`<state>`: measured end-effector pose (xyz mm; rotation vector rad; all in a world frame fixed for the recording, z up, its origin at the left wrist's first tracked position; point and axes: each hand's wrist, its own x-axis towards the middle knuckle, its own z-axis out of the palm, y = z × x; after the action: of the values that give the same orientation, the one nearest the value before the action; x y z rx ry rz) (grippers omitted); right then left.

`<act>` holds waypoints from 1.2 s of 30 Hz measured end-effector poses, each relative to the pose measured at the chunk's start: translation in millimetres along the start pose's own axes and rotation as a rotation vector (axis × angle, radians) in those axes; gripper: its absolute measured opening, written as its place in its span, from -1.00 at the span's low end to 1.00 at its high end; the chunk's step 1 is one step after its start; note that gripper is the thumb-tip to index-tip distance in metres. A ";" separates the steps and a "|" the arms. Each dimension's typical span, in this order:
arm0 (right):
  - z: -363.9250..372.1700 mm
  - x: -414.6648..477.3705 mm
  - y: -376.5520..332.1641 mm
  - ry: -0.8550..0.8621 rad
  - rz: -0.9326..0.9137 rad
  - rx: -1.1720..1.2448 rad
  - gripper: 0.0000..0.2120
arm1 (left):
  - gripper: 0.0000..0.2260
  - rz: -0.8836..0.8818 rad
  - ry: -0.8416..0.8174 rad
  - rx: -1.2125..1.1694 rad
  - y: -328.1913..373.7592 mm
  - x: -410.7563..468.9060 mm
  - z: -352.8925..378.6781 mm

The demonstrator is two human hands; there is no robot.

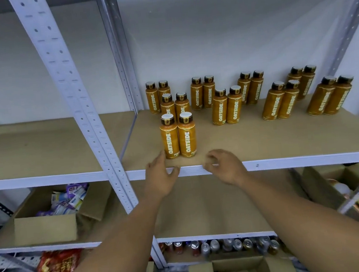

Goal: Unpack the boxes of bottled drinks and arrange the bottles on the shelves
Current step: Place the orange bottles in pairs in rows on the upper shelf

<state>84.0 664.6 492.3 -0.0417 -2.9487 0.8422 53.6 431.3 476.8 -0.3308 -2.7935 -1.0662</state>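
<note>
Bare forearms up from below, hands at the front edge of the shelf (262,143)

Two bare forearms rising from the bottom edge toward the tan board. At its white front rail, left hand (159,177) raised, fingers (160,159) fairly straight and close together, thumb spread sideways over the rail, nothing held. Fingertips right at the base of the front pair of bottles (186,138); touching or only just beside, cannot tell. Just past the other side of that pair, right hand (226,167) over the same rail, fingers loosely curled inward, slightly blurred, gripping nothing.

Beyond the fingertips, upright on the board: orange OATSIDE bottles with dark caps, set in twos. Directly behind the front pair, two more pairs (174,105) in line toward the back wall. Well off past the right fingers, further pairs (280,102) staggered, some against the wall, some a step forward.

Outboard of the left fingers, a perforated white upright (79,106). Below the wrists, a lower shelf (203,210), and under that a row of cans (228,245). Lowest, between the forearms, an open cardboard box (237,264) with something brown lying inside, too blurred to name. Out past the left forearm, a second carton (45,228) holding purple and white packets, with a red snack bag (55,266) beneath it
</note>
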 end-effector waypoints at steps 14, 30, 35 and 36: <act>35.9 -111.8 125.3 0.043 -0.125 0.098 -0.62 | -0.64 -0.143 -0.066 -0.068 49.4 -118.6 126.9; 133.2 -240.3 311.0 -0.429 0.207 0.139 -0.56 | -0.63 -0.516 -0.464 -0.131 2.2 -268.3 308.5; 234.2 -252.0 344.7 -0.494 0.274 0.146 -0.54 | -0.63 -0.620 -0.470 -0.154 -97.4 -294.9 373.4; 256.2 -253.2 351.9 -0.495 0.279 0.143 -0.54 | -0.63 -0.632 -0.473 -0.153 -117.6 -300.0 388.3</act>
<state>318.1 816.7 73.2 -0.2817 -3.3784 1.2606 296.4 559.2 53.5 0.3731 -3.3498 -1.4915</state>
